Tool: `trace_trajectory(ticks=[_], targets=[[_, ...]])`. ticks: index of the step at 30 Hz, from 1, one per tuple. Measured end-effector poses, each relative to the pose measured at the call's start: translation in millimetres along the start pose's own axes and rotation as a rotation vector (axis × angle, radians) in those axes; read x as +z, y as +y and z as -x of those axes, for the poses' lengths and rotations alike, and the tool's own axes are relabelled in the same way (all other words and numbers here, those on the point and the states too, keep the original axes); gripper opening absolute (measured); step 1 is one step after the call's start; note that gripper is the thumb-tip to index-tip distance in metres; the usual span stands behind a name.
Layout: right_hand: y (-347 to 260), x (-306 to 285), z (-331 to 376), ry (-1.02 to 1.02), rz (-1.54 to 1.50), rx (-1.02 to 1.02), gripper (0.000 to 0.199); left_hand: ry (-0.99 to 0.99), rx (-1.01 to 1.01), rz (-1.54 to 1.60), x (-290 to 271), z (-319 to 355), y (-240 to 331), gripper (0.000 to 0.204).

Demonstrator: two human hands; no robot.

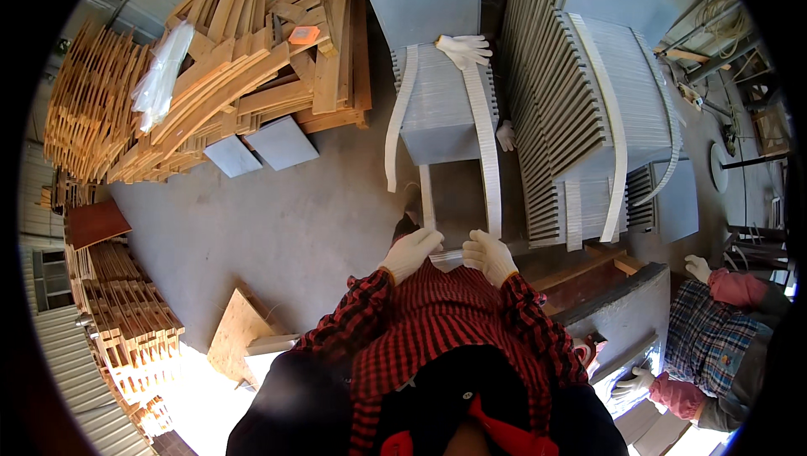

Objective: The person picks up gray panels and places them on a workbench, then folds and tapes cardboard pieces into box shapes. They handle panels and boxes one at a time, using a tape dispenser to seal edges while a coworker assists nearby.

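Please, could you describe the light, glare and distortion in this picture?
Head view: glare washes out the floor at lower left; the ribbed wall bends near the dark round border; a pale haze blurs the dark trousers; the left hand and right hand look fairly clear.

There are two wearer's hands (pixel 412 253) (pixel 491 256) and two co-worker's hands (pixel 635 383) in white knit gloves, two loose white knit gloves (pixel 462 49), one flat orange object (pixel 304 35)

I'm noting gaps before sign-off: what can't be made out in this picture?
All in the head view:
Left grip and right grip: their own backs hide whether either holds a pale strip.
Large grey panel stack, right: far end cut off by upper edge.
Bright patch, lower left: surface lost in glare.
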State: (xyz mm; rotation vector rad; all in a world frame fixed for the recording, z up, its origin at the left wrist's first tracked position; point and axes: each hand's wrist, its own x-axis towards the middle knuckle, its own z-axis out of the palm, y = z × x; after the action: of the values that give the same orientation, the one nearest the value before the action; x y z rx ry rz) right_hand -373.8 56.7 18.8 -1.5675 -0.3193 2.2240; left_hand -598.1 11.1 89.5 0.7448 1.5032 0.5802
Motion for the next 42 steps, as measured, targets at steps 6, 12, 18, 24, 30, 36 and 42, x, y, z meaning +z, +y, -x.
trace_trajectory(ticks=[6, 12, 18, 24, 30, 36, 42], targets=[[-27, 25, -58, 0.117, -0.161, 0.018, 0.019, -0.256, -0.138, 0.348, -79, -158, -42, 0.022], [-45, 73, -128, 0.178, -0.229, 0.107, 0.018, -0.187, -0.420, 0.519, -133, -287, -62, 0.027], [-71, 83, -227, 0.233, -0.106, -0.018, 0.045, 0.157, -0.240, -0.126, -125, -373, -92, 0.080], [-118, 68, -298, 0.376, 0.062, -0.157, 0.089, 0.722, -0.336, 0.240, -83, -383, -57, 0.079], [-99, 74, -318, 0.446, -0.215, -0.232, 0.093, 0.688, -0.409, 0.032, -88, -365, -32, 0.086], [-101, 72, -311, 0.392, -0.198, -0.277, 0.094, 0.662, -0.349, 0.016, -87, -351, -51, 0.090], [-101, 53, -309, 0.315, -0.116, -0.231, 0.083, 0.736, -0.339, 0.168, -83, -353, -42, 0.084]])
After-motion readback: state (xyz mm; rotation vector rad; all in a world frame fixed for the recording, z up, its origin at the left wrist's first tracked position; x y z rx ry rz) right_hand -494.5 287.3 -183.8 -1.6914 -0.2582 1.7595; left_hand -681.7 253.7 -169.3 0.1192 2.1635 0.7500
